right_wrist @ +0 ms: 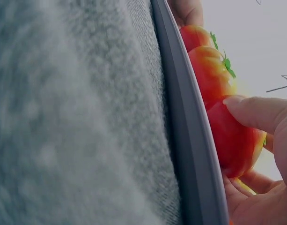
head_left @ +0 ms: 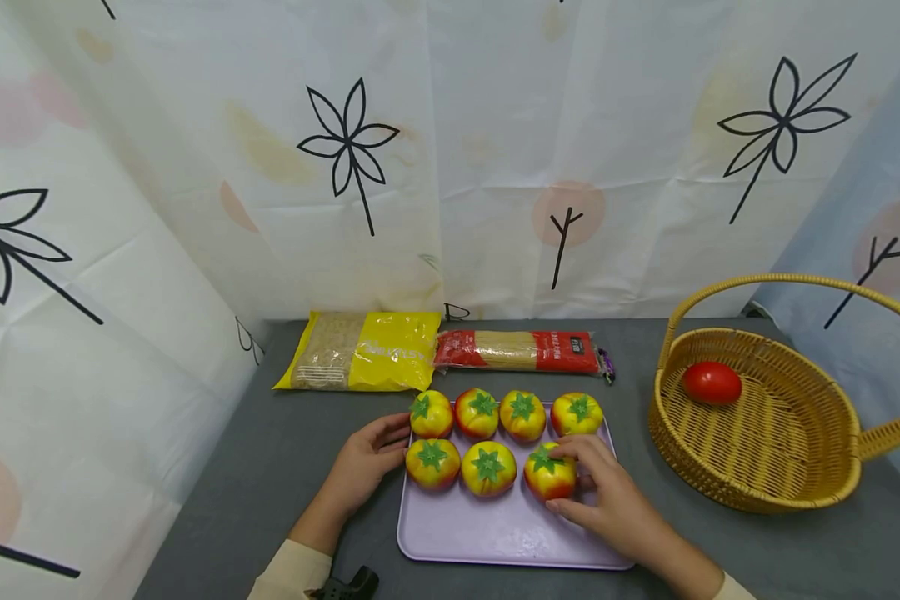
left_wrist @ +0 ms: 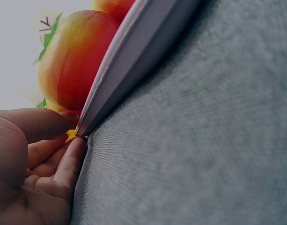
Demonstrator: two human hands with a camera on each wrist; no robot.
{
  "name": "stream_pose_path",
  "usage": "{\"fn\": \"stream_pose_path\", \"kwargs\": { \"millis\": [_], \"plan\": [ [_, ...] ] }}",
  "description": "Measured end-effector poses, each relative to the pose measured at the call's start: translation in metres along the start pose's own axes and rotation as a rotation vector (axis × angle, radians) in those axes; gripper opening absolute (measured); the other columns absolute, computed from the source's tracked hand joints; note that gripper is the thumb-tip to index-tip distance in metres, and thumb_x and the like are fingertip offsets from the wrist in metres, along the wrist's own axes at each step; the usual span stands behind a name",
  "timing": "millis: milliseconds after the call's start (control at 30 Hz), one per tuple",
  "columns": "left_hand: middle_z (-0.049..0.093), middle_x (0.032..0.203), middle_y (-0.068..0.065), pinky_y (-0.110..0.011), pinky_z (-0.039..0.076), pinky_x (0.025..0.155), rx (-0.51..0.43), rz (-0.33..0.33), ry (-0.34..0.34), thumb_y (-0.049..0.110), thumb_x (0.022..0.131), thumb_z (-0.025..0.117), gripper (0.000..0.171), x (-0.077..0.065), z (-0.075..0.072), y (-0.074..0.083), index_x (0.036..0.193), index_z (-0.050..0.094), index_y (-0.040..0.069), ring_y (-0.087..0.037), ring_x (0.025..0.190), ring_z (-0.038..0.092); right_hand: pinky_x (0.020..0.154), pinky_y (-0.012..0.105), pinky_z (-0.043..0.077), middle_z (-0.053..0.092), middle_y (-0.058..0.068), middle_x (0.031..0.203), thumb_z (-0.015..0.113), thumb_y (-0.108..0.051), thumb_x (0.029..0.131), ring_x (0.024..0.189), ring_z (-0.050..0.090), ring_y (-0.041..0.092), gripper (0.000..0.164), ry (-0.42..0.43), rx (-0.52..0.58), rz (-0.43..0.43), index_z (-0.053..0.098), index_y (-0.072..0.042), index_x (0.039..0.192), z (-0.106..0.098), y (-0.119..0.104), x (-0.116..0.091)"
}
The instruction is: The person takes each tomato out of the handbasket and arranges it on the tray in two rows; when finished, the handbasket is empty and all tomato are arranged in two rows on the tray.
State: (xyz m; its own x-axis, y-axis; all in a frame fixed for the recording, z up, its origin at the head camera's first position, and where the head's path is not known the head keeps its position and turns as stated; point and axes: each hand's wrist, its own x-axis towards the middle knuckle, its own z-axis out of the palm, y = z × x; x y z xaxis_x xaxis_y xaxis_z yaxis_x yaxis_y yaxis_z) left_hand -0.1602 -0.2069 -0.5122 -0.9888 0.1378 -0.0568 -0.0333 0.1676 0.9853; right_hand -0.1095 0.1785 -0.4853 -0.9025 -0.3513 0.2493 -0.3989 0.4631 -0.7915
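Note:
Several yellow-red tomatoes with green star-shaped tops, such as this front-left one (head_left: 432, 465), stand in two rows on a lilac tray (head_left: 495, 533). My right hand (head_left: 607, 500) holds the tomato (head_left: 549, 472) at the right end of the front row, thumb on its near side and fingers over its top and far side. In the right wrist view the thumb (right_wrist: 255, 112) presses on that red fruit (right_wrist: 234, 140) just inside the tray rim. At the tray's left edge my left hand (head_left: 367, 458) pinches the rim (left_wrist: 99, 89), thumb above and fingers against its outer side.
A tan wicker basket (head_left: 753, 492) with a tall handle stands at the right, holding a smooth red oval fruit (head_left: 712, 382). Behind the tray lie a yellow pasta bag (head_left: 393, 350) and a red noodle packet (head_left: 517, 350). Patterned white cloth (head_left: 495, 108) hangs behind the grey table (head_left: 270, 467).

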Motion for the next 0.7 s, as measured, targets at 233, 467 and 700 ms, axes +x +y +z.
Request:
{"fn": "stream_pose_path", "kwargs": {
  "millis": [233,467,700],
  "plan": [
    [0.063,0.146,-0.022,-0.035,0.056,0.105,-0.015,-0.007,0.003,-0.004,0.1,0.072,0.052,0.0003,-0.0002,-0.0009,0.15,0.058,-0.006,-0.037,0.133,0.063,0.087,0.033,0.064,0.055,0.007,0.137,0.094,-0.008,0.087,0.119,0.06,0.027,0.055,0.021,0.062,0.032,0.066,-0.014,0.134,0.0025,-0.0004,0.0004],
    [0.063,0.147,-0.022,-0.035,0.055,0.105,-0.012,-0.006,0.001,-0.004,0.101,0.071,0.052,0.0003,-0.0003,-0.001,0.151,0.058,-0.006,-0.037,0.133,0.063,0.089,0.036,0.064,0.053,0.009,0.139,0.091,-0.006,0.09,0.124,0.059,0.025,0.055,0.022,0.12,-0.011,0.064,-0.012,0.138,0.0032,0.002,0.0002],
    [0.063,0.147,-0.021,-0.035,0.055,0.105,-0.004,-0.001,0.0,-0.003,0.101,0.072,0.052,0.0004,-0.0004,-0.0017,0.151,0.059,-0.005,-0.036,0.133,0.063,0.091,0.036,0.064,0.052,0.012,0.141,0.091,-0.006,0.09,0.127,0.057,0.038,0.057,0.026,0.154,-0.005,0.063,-0.009,0.14,0.0047,0.0034,0.0002]
  ]
}}
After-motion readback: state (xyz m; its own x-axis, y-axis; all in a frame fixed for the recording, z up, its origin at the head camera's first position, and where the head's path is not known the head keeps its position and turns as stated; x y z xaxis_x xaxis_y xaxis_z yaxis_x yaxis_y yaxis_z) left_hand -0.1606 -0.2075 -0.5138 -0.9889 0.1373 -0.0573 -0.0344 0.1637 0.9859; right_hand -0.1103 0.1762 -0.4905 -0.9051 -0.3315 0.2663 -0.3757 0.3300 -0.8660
